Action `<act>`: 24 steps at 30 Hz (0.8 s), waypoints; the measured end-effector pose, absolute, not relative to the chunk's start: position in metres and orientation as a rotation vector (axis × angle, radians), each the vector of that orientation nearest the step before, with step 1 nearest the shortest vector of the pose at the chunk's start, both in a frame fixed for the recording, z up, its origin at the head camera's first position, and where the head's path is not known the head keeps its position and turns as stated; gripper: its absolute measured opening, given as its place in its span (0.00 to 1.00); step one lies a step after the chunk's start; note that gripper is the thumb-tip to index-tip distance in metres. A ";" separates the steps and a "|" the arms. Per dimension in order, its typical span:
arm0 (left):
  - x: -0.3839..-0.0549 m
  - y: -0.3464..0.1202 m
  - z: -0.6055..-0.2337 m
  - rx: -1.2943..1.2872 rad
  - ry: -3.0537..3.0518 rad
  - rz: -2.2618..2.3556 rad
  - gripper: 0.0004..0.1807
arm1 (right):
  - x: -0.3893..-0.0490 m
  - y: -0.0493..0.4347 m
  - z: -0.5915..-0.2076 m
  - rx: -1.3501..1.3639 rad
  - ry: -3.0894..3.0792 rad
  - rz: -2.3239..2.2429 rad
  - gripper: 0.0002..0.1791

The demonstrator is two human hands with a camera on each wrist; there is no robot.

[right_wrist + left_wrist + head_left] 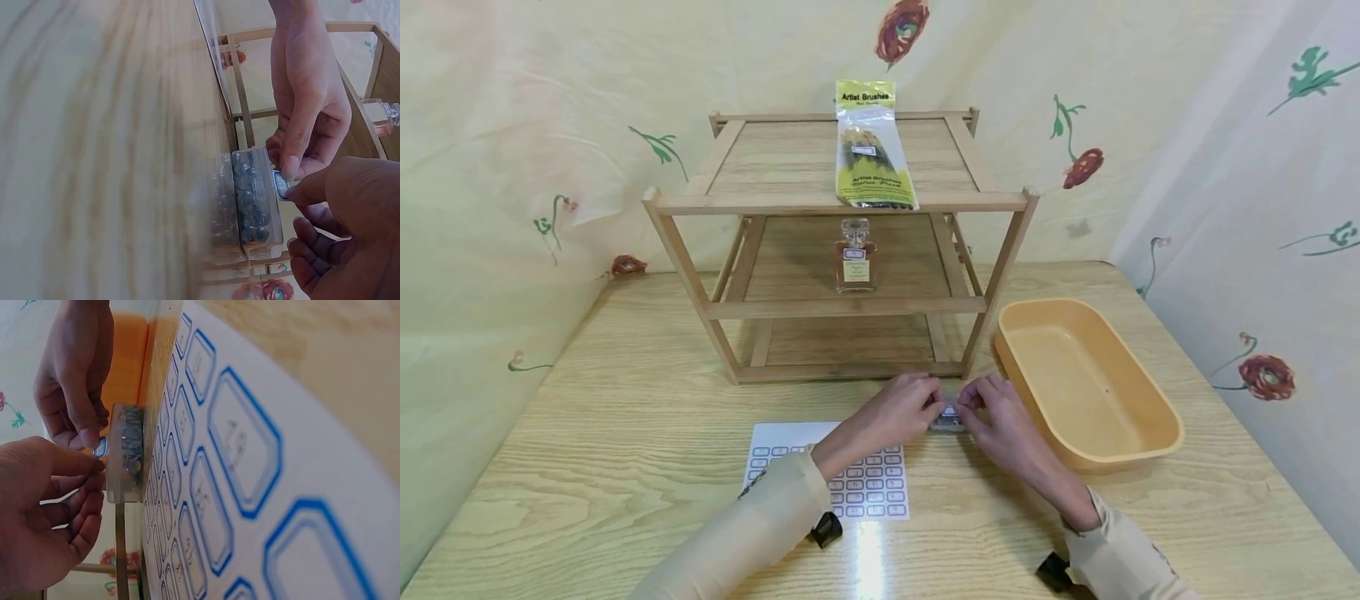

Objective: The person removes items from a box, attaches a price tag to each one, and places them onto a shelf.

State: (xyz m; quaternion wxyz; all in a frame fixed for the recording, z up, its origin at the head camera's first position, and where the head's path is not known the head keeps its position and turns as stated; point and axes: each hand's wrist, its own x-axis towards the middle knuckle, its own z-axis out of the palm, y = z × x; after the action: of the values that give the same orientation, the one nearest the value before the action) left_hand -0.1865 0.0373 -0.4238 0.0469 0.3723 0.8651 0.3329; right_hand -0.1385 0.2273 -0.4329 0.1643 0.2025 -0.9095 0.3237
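A small clear plastic box (259, 206) filled with shiny, round, grey-blue pieces sits on the table in front of the rack. Above its lid, a small blue-bordered label sticker (282, 185) is pinched at its edges by both hands. My left hand (906, 407) holds it with thumb and fingertip from one side. From the other side my right hand (1000, 417) grips it the same way, its remaining fingers loosely curled. The label overlaps the lid in the wrist views. To the left lies the sheet of blue-bordered labels (895, 472), partly hidden under my left forearm.
Behind the hands stands a wooden three-tier rack (850, 308). It bears a pack of artist brushes (872, 158) on top and a perfume bottle (855, 262) on the middle shelf, both labelled. An orange plastic basin (1090, 392) stands right beside my right hand.
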 end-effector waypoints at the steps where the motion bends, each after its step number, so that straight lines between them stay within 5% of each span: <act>1: -0.186 0.037 -0.423 1.136 2.641 1.014 0.07 | -0.138 0.227 -0.433 0.579 -2.590 0.919 0.12; 24: -0.182 0.042 -0.424 1.121 2.721 0.970 0.04 | -0.140 0.227 -0.439 0.583 -2.575 0.868 0.14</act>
State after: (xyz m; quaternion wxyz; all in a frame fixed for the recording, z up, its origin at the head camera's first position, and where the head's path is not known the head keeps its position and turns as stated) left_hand -0.1824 0.0423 -0.4242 0.0214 0.3616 0.8780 0.3130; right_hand -0.1396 0.2272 -0.4390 0.1802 0.2063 -0.9113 0.3073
